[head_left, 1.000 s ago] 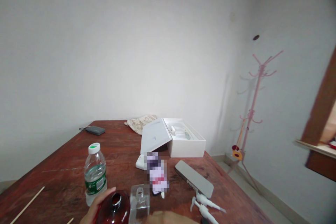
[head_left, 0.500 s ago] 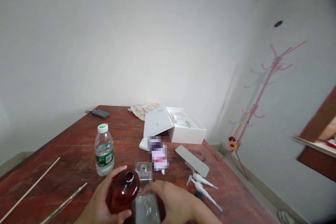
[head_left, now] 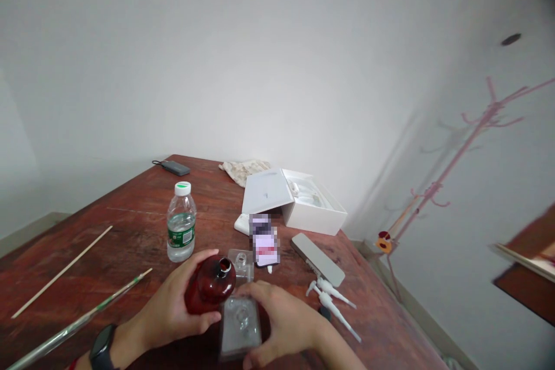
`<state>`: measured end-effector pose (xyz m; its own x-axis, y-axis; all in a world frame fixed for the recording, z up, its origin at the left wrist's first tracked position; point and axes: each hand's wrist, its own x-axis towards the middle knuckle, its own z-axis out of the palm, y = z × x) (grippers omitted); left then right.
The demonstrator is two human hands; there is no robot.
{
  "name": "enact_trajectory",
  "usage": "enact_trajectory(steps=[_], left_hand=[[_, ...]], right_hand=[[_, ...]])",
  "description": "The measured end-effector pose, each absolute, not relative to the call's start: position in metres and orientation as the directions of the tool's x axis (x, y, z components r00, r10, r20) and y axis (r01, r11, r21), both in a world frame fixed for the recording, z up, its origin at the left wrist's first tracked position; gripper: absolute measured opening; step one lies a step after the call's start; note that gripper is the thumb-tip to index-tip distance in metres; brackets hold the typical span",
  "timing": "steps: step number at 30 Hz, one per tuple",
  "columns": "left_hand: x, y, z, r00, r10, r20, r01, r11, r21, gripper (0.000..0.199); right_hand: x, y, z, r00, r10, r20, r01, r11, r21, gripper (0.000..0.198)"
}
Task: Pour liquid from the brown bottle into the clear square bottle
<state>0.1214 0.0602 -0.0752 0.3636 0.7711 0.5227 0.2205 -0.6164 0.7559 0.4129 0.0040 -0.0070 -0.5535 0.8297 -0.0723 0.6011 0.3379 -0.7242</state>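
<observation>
My left hand [head_left: 177, 303] is wrapped round a dark red see-through bottle [head_left: 209, 292]. Its narrow neck has no cap and tilts a little to the right. Close beside it, my right hand [head_left: 286, 321] grips a clear square bottle [head_left: 240, 329] from the right, with the fingers at its far side and the thumb near its front. This one is also uncapped. A second clear bottle [head_left: 243, 262] stands just behind. To the right of my hand lie two white pump heads [head_left: 336, 306] with thin tubes, beside a small dark round thing [head_left: 324, 313] partly hidden by my hand.
A labelled water bottle [head_left: 181, 225] stands left of my hands. Two thin sticks [head_left: 65, 270] lie further left, one in a clear wrapper. Behind are a phone [head_left: 265, 248], a grey case [head_left: 318, 258], an open white box [head_left: 314, 217], a cloth [head_left: 245, 171] and a dark power bank [head_left: 174, 168].
The camera has tilted, so the table's things sit higher in the picture and the coat rack further right. Both hands keep hold of the same bottles.
</observation>
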Motion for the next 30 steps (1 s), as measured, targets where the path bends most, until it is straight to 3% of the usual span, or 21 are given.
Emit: enact_trajectory(steps=[10, 30], left_hand=[[0.122, 0.051, -0.051, 0.371, 0.779, 0.505, 0.258, -0.609, 0.75, 0.087], [0.115, 0.052, -0.031, 0.564, 0.731, 0.385, 0.326, -0.624, 0.71, 0.097]], right_hand=[[0.414, 0.003, -0.007, -0.542, 0.834, -0.106, 0.63, 0.319, -0.708, 0.104], [0.414, 0.0, -0.01, -0.55, 0.831, -0.083, 0.582, 0.31, -0.752, 0.103]])
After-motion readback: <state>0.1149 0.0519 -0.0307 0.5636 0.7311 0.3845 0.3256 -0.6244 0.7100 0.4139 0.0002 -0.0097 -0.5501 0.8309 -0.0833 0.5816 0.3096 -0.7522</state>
